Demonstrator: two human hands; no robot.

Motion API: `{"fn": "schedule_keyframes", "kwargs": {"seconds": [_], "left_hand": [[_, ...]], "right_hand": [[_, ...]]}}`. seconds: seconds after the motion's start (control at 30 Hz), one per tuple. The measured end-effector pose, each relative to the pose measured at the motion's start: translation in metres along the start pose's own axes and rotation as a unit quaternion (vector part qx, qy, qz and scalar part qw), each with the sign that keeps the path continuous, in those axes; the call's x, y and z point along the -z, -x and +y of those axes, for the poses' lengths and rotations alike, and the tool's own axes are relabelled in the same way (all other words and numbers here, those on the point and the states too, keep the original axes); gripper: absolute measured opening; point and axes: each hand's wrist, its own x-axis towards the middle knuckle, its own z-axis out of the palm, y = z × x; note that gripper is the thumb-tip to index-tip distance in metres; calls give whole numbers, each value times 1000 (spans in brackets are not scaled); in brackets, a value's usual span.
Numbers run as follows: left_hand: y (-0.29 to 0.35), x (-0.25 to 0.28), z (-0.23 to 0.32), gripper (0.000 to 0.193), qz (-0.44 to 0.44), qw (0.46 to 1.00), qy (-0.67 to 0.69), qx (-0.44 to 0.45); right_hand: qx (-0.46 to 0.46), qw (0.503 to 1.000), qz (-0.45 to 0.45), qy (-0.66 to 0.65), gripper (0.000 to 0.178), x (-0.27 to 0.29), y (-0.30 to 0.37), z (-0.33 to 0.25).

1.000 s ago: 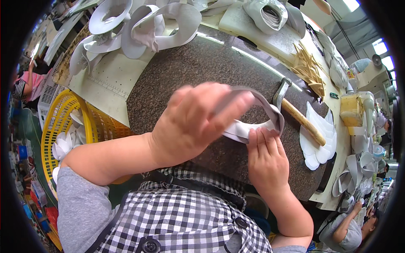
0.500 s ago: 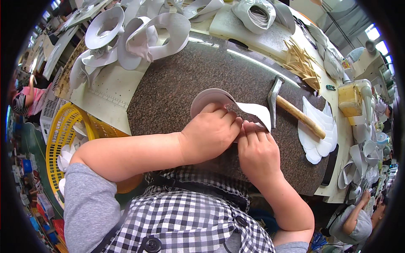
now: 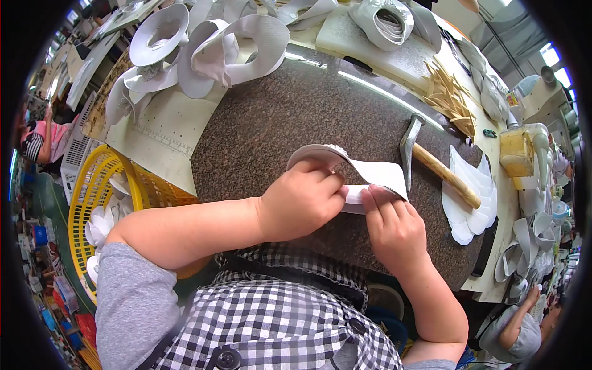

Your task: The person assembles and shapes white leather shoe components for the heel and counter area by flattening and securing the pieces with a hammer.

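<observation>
My left hand (image 3: 299, 202) grips one end of a white, curved piece (image 3: 376, 171) that looks like a shoe upper, its fingers curled over the edge. On the other end, my right hand (image 3: 398, 231) pinches the piece near its dark, ragged edge. Between the hands the strip bends in a wave, and a lower white flap shows beneath it. Both hands hold it over the dark speckled stone slab (image 3: 271, 117). A hammer (image 3: 447, 176) with a wooden handle lies just beyond my right hand. My fingertips are partly hidden by the piece.
A fanned stack of thin white pieces (image 3: 468, 200) lies right of the hammer. Similar white loops (image 3: 265, 52) crowd the far left. Tan wedge-shaped slips (image 3: 453, 98) lie at the far right. A yellow basket (image 3: 77, 216) stands at the left. Other people sit at both sides.
My hands have drawn slightly apart, the right one moving right and down. The white piece now stretches wider between them, with a lower flap showing. The whole view has shifted a little.
</observation>
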Motion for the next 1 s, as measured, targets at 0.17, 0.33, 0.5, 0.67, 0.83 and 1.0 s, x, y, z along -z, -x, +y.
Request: {"fn": "schedule_keyframes", "kwargs": {"seconds": [0.17, 0.33, 0.5, 0.67, 0.83, 1.0], "left_hand": [[5, -4, -3, 30, 8, 999, -18, -40], [6, -5, -5, 29, 28, 995, -51, -75], [12, -2, -8, 32, 11, 996, -49, -79], [29, 3, -32, 40, -7, 993, 34, -110], [26, 22, -33, 38, -62, 989, 102, -83], [20, 1, -23, 39, 45, 999, 15, -1]], "right_hand": [[21, 1000, -13, 7, 33, 1, 0, 1], [65, 998, -20, -1, 33, 4, -1, 7], [29, 998, -49, -22, 35, 4, 3, 1], [57, 994, -89, 10, 37, 8, 0, -2], [85, 995, -56, 15, 37, 8, -4, -2], [27, 996, -80, -3, 41, 5, -12, -13]]}}
